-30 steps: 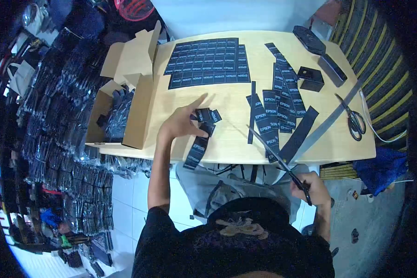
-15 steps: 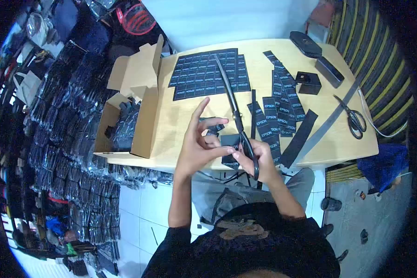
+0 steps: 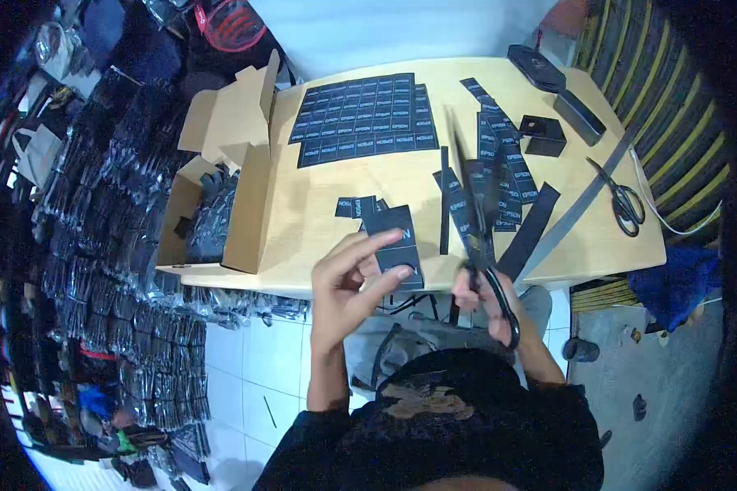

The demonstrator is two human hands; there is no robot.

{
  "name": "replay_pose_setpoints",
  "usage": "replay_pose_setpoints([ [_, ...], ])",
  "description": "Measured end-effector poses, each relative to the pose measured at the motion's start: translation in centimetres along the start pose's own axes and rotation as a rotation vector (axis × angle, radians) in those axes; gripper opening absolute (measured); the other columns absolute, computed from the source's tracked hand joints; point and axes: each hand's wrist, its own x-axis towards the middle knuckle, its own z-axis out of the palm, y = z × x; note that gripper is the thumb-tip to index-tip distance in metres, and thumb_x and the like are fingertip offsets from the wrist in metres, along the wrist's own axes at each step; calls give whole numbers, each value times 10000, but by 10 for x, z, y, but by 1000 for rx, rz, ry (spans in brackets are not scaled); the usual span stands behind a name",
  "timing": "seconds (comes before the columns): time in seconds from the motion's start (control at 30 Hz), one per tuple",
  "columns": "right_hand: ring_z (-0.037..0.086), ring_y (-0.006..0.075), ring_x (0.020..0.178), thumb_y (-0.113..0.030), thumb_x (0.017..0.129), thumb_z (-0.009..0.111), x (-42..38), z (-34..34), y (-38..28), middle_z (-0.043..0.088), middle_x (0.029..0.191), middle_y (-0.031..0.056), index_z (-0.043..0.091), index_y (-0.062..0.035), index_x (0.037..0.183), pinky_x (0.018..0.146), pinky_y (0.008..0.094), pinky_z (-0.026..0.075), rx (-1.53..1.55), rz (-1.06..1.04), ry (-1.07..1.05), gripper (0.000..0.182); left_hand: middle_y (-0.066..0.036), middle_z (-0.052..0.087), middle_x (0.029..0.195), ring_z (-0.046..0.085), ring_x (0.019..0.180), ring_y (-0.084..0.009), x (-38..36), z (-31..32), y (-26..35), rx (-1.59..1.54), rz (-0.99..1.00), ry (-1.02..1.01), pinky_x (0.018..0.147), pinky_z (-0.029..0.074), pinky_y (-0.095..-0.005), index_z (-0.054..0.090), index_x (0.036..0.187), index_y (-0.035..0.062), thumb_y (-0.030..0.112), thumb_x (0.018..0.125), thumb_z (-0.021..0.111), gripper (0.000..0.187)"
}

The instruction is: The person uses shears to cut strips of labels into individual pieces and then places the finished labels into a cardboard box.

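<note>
Between the thumb and fingers of my left hand (image 3: 354, 282) is a short dark label strip (image 3: 395, 237) with light lettering, held above the table's front edge. My right hand (image 3: 491, 301) is wrapped around the handles of large black scissors (image 3: 477, 204), whose blurred blades point up and away. Just beyond my left hand lie a few small cut labels (image 3: 354, 206) reading EPSON. Several printed label strips (image 3: 512, 172) lie fanned out behind the scissors. A plain black strip (image 3: 530, 233) rests to the right of my right hand.
Label sheets (image 3: 360, 114) cover the table's back middle. An open cardboard box (image 3: 250, 213) with dark pieces inside stands at left. To the right are smaller scissors (image 3: 622, 204), a long metal ruler (image 3: 577, 214), a black box (image 3: 543, 136) and a black case (image 3: 537, 67).
My right hand has moved right and down with the scissors, away from my left hand. My left hand has closed its fingers on the label strip, which now shows more fully.
</note>
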Motion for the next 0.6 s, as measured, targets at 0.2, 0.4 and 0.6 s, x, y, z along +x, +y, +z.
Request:
replay_pose_setpoints([
  [0.2,460,138,679,-505,603,764,-38,-41,-62,476,765,18,501,4,997,635,258,379,-232,280,-221,695,-7,526,855,403,618,-15,5,-12,4,1,67,-61,520,334,-140,606,1136,27,-63,634,754,531],
  [0.4,631,268,791,-422,597,804,-37,-58,-96,625,846,142,543,8,989,686,342,477,-631,353,-562,638,0,557,856,397,592,-10,10,-19,7,44,-19,-225,508,329,-146,604,1147,41,-37,622,768,556],
  [0.6,626,279,698,-392,625,792,-22,-62,-101,615,768,109,554,-10,927,623,352,475,-600,303,-700,542,2,586,835,390,565,4,12,-19,0,61,-68,-458,494,321,-154,620,1141,89,-13,610,783,564],
])
